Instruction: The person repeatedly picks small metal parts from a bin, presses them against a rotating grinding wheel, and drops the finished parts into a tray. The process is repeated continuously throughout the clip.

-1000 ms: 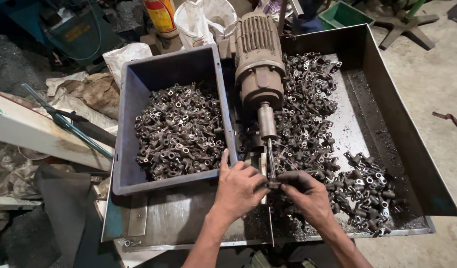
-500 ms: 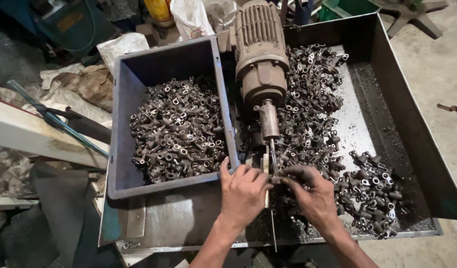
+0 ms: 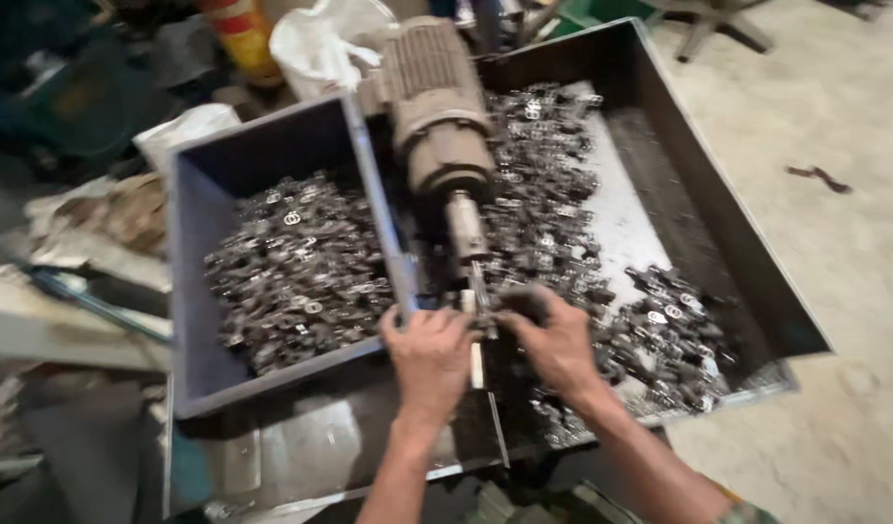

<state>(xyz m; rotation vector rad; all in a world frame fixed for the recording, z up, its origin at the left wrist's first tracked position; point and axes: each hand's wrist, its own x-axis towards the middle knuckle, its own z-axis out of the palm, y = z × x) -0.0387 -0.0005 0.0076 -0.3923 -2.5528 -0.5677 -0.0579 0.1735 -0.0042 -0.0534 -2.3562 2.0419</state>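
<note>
Both hands have edged a little up toward the spindle tip since half a second back; view has swung and blurred, motor and bins sit as they did

Left hand [image 3: 429, 351] curled at the near corner of the blue-grey bin [image 3: 189, 291], fingers bent round something small at the spindle — cannot make out what through the blur. Right hand [image 3: 555, 342] clenched on a dark small metal part [image 3: 524, 303], held just right of the spindle tip

Spindle [image 3: 466, 228] juts from the electric motor [image 3: 435, 107], long axis running from the far side straight toward me, tip ending between my two hands. Work lies dead ahead and touching; both hands about equally near, right one carrying the part

Blue-grey bin to the left holds a heap of small metal pieces [image 3: 296, 272]. Steel tray [image 3: 728, 243] to the right holds a second pile of loose parts [image 3: 660, 330], just beside my right hand

Earlier, hands sat slightly lower against the tray's near edge; grip shapes look the same
</note>
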